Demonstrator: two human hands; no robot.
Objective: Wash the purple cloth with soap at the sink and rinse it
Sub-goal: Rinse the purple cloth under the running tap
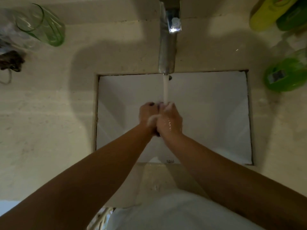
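Observation:
My left hand (147, 113) and my right hand (170, 121) are pressed together over the white sink (216, 113), right under the water stream (165, 90) from the metal tap (167, 47). White suds sit where the two hands meet. The purple cloth (157, 134) is almost wholly hidden between my palms. Only a dark sliver of it shows at the wrists, and a purplish edge at the fingertips. Both hands are closed around it and wet.
A green drinking glass (41, 24) lies at the back left of the stone counter, with a dark bundle (11, 61) below it. Yellow and green bottles (269, 14) stand at the back right. A green soap bottle (285, 75) stands beside the sink's right edge.

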